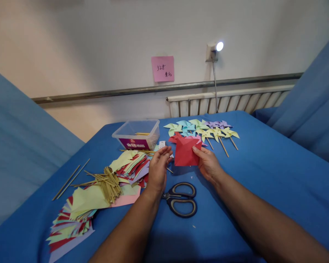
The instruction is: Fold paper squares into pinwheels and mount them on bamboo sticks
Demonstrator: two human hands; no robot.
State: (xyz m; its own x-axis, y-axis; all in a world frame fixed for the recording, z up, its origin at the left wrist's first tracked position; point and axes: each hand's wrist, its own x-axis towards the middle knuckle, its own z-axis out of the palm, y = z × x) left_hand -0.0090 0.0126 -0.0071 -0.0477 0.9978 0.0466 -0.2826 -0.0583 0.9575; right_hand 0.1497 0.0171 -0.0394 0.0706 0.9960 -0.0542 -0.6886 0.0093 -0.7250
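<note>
A square of red paper (185, 152) is pinched at its right edge between the thumb and fingers of my right hand (208, 162). My left hand (159, 166) is raised just left of the paper, apart from it, with its fingers loosely bent and nothing seen in them. Below the hands lies a pair of scissors (181, 199) with dark handles; my left forearm hides the blades. Behind the red square, finished paper pinwheels (205, 131) in green, blue, purple, yellow, pink and red lie on the table, some with sticks showing.
Fanned stacks of coloured paper (71, 226) and a second pile (134, 166) spread at the left, with a bundle of thin sticks (108, 184) on top. A clear plastic box (137, 133) stands behind them. The blue-covered table (263, 190) meets a wall with a radiator (230, 100).
</note>
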